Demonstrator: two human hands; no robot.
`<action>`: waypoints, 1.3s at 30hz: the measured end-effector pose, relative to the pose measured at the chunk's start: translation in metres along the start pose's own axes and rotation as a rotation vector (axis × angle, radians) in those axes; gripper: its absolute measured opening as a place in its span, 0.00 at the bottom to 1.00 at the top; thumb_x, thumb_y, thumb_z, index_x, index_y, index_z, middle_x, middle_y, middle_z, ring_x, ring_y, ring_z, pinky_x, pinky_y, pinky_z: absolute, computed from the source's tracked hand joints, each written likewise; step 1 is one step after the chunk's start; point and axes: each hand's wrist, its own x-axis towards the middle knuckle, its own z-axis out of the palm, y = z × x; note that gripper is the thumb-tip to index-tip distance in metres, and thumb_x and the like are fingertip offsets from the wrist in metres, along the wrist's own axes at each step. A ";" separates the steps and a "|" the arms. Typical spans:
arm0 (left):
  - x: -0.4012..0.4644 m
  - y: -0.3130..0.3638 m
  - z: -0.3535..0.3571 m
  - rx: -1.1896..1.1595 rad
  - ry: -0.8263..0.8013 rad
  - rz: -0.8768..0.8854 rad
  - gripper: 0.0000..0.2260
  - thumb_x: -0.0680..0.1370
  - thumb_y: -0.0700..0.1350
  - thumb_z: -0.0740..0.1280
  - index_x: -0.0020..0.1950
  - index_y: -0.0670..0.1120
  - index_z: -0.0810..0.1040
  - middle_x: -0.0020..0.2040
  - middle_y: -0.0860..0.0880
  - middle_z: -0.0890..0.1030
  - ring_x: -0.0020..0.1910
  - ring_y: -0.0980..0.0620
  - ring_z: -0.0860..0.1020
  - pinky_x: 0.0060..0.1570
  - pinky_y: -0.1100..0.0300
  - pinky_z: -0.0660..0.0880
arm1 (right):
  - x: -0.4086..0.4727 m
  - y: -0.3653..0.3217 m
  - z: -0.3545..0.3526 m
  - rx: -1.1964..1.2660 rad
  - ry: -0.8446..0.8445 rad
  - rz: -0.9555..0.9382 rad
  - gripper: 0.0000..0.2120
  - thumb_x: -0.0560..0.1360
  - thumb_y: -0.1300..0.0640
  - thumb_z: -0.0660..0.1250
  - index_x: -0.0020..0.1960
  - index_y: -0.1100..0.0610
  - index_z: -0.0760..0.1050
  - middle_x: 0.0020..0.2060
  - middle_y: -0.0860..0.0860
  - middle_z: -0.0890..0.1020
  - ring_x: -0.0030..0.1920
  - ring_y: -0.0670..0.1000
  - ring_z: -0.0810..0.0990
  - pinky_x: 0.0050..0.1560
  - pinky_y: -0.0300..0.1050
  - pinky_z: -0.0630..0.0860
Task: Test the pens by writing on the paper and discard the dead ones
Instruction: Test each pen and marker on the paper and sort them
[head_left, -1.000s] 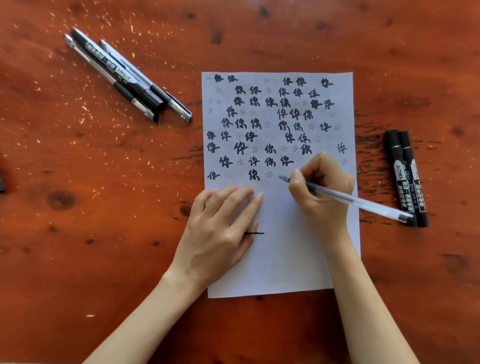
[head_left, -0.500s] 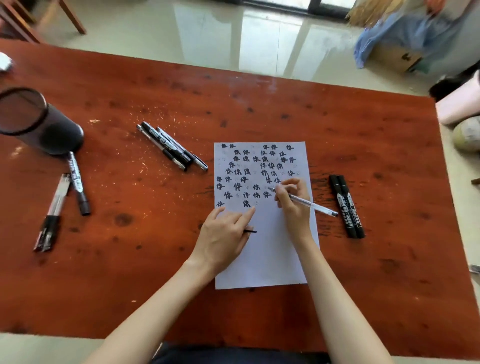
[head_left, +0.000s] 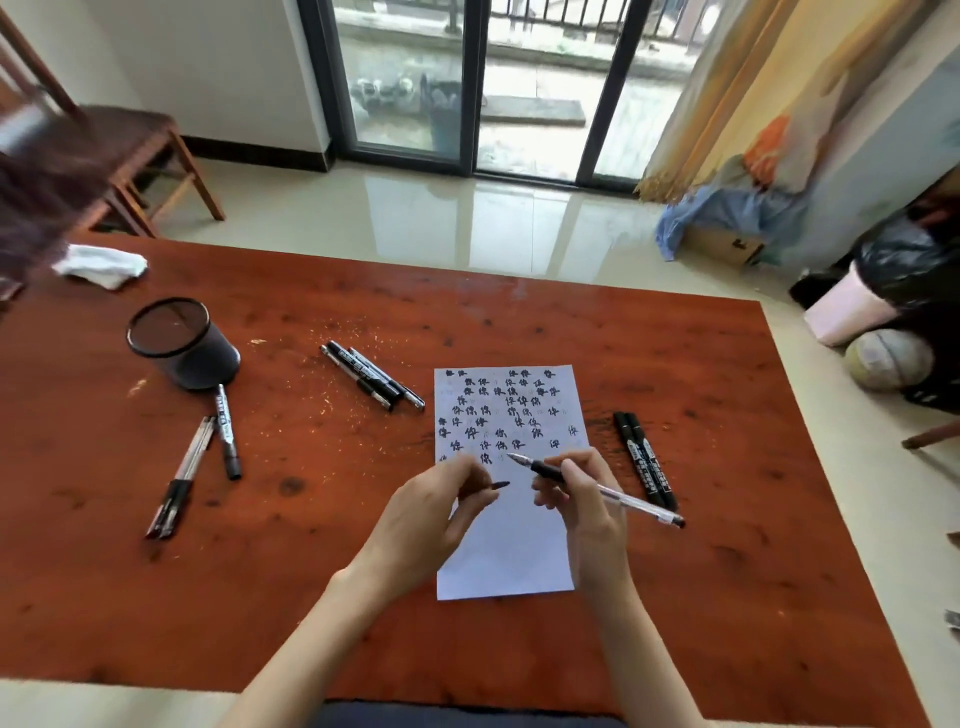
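On the table (head_left: 727, 519), the mesh pen cup (head_left: 182, 345) stands far left, with three loose pens (head_left: 200, 457) beside it. The left hand (head_left: 431, 514) is closed on a black pen cap (head_left: 493, 486). The right hand (head_left: 584, 493) grips the clear pen (head_left: 597, 486) above the paper (head_left: 511, 561); its long axis runs diagonally, nib pointing up-left, rear end low-right. Two black markers (head_left: 644, 460) lie right of the paper.

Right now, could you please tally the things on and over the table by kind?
Pens and markers lying on the table: 8
Clear gel pen in the right hand: 1
Pen cap in the left hand: 1
Sheet of paper: 1
Mesh pen holder: 1
White cloth: 1
Total: 13
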 end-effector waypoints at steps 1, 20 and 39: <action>-0.004 0.001 0.000 -0.025 -0.001 -0.002 0.06 0.74 0.47 0.64 0.43 0.46 0.73 0.33 0.62 0.72 0.33 0.67 0.72 0.33 0.75 0.65 | -0.003 -0.004 0.000 0.014 0.015 -0.009 0.06 0.69 0.57 0.60 0.36 0.58 0.70 0.25 0.48 0.77 0.28 0.46 0.74 0.33 0.38 0.70; -0.023 0.025 0.007 -0.107 0.030 0.046 0.08 0.73 0.54 0.64 0.46 0.52 0.77 0.34 0.54 0.79 0.32 0.64 0.74 0.34 0.75 0.66 | -0.021 -0.010 0.012 -0.082 -0.077 -0.049 0.16 0.64 0.45 0.59 0.31 0.59 0.64 0.23 0.44 0.68 0.26 0.42 0.65 0.30 0.31 0.64; -0.017 0.041 0.008 -0.292 0.137 -0.036 0.09 0.74 0.54 0.66 0.35 0.54 0.72 0.22 0.55 0.67 0.22 0.58 0.61 0.24 0.69 0.56 | -0.012 -0.057 0.013 0.801 0.099 0.073 0.16 0.62 0.51 0.64 0.22 0.51 0.59 0.21 0.47 0.51 0.24 0.48 0.49 0.20 0.37 0.59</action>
